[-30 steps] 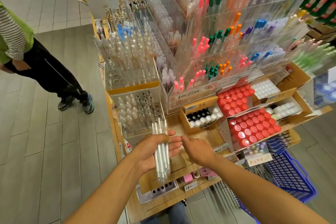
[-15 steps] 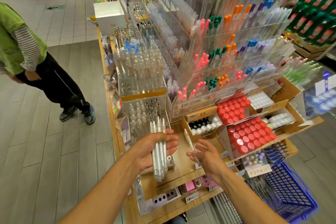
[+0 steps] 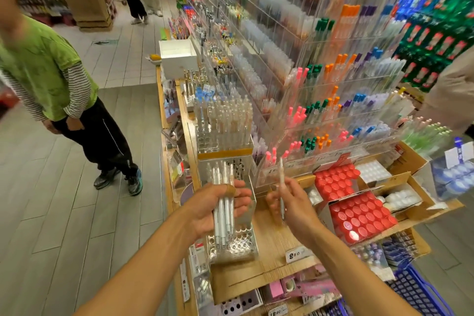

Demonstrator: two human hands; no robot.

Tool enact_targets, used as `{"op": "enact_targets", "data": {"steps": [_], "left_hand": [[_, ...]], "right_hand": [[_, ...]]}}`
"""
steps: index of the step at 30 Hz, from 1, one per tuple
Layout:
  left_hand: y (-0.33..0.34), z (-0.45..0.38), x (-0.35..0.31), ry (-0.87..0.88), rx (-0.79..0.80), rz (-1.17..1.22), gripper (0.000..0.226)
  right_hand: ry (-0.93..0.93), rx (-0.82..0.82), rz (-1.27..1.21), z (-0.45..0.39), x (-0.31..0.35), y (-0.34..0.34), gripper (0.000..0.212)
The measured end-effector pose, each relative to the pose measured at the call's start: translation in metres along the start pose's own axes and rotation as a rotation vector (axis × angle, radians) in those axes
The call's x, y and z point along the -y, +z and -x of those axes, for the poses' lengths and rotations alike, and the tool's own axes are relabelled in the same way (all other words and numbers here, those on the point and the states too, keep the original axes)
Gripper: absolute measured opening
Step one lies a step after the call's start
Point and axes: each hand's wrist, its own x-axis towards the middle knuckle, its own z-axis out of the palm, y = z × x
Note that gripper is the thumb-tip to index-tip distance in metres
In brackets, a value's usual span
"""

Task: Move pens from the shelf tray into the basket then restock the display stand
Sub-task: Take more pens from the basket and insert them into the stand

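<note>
Holding pen bundle (image 3: 224, 209) upright, left hand (image 3: 215, 206) grip clamped mid-length; right hand (image 3: 292, 204) pinching single pen (image 3: 281, 185).

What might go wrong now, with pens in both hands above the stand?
1. The left hand grips a bundle of pens loosely; some could slip out and scatter over the shelf.
2. The right hand pinches a single pen near its middle; it may tilt and miss a hole in the clear stand.

Single head-worn view, looking forward and down, close over the shelf (image 3: 277, 246), wide-angle.
</note>
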Motion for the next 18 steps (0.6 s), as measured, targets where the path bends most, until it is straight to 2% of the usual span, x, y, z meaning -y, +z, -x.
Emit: {"op": "enact_targets", "data": {"steps": [4,9,13,18], "left_hand": [[-0.004,0.008,-0.023,0.069,-0.033,-0.004,0.038],[-0.013,0.014,-0.046,0.134,-0.08,0.002,0.015],[-0.018,0.022,-0.062,0.14,-0.096,-0.029,0.007],[-0.023,0.029,-0.075,0.129,-0.108,0.001,0.02]], "right_hand": [[-0.028,0.07,0.007,-0.013,0.043,0.018,0.02],[-0.21,0.107,0.09,-0.023,0.096,0.052,0.021],[-0.318,0.192,0.125,-0.03,0.139,0.078,0.026],[-0.604,0.104,0.425,-0.047,0.179,0.1,0.025]]}}
